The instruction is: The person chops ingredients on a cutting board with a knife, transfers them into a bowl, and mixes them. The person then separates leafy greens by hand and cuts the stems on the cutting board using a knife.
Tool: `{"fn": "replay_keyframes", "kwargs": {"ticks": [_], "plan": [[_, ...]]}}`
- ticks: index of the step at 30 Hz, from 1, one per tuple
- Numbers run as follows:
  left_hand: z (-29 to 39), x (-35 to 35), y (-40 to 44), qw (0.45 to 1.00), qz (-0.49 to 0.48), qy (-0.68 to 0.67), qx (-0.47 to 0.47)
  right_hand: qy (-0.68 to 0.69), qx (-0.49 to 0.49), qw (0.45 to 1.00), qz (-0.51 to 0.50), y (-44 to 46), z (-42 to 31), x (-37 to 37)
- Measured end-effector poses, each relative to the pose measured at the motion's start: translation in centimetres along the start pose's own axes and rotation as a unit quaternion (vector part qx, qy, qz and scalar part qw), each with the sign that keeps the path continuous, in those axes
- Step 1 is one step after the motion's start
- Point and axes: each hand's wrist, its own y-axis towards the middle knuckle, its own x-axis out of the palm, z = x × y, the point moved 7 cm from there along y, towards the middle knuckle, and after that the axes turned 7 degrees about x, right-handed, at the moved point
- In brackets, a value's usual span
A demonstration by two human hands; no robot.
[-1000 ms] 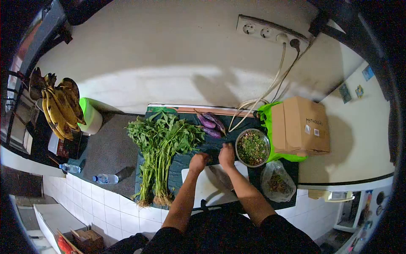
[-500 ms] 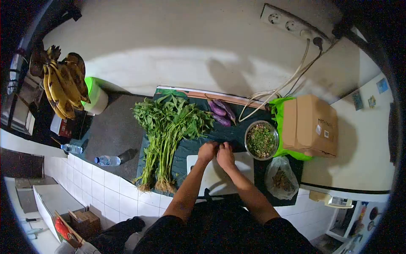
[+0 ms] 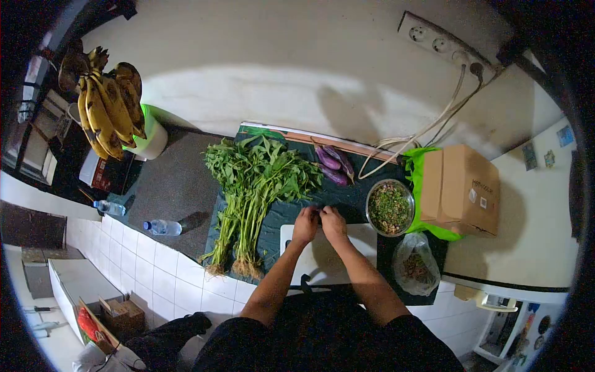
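Observation:
My left hand (image 3: 305, 225) and my right hand (image 3: 334, 224) are close together above the far edge of a white cutting board (image 3: 353, 260). The fingers of both are curled inward, with a small dark bit between them that I cannot make out. Left of the board lies a big bunch of leafy greens (image 3: 254, 180) with roots still on the stems. Several purple eggplants (image 3: 330, 162) rest beyond my hands. A metal bowl (image 3: 370, 220) of chopped green and brown pieces stands right of my right hand, with a clear plastic bag (image 3: 427, 282) of brownish bits nearer me.
A cardboard box (image 3: 455, 189) stands on a green bag (image 3: 415, 180) at the right, near white cables (image 3: 406, 136). Plastic bottles (image 3: 164, 227) lie at the left. Bananas (image 3: 105, 118) hang at the upper left before a white bin with green trim (image 3: 155, 139).
The whole view has shifted slightly, so things appear a little further right. My hands stay together over the board's far edge, with only small finger movement.

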Motion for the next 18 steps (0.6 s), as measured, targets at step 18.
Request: {"fn": "replay_keyframes", "kwargs": {"ticks": [18], "plan": [[-0.2, 2.8, -0.7, 0.994, -0.106, -0.039, 0.002, 0.201, -0.015, 0.974, 0.103, 0.3, 4.1, -2.4]]}}
